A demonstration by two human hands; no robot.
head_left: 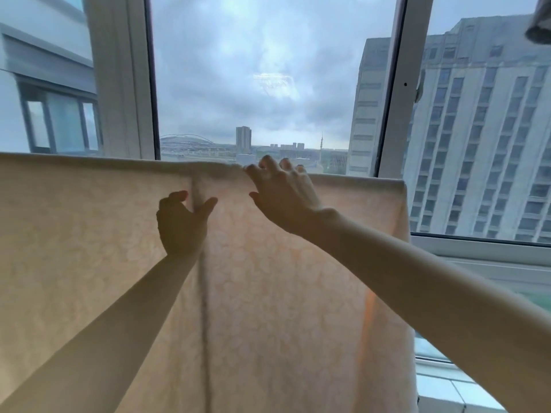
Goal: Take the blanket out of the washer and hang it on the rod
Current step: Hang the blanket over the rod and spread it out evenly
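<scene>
Pale peachy-cream blanket [268, 293] with a faint blotchy round pattern hangs draped in front of the window [253, 84], light glowing through it, with a vertical crease down the middle. Right hand [283, 195] rests on the top fold with its fingers spread. Left hand [182, 222] sits around the crease, can't tell if it's actually pinching.

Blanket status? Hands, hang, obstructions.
Left hand pinches a vertical fold of the blanket; right hand open, fingers spread on its top edge. Blanket draped and spread wide, rod hidden beneath. Nothing blocking in view.
</scene>
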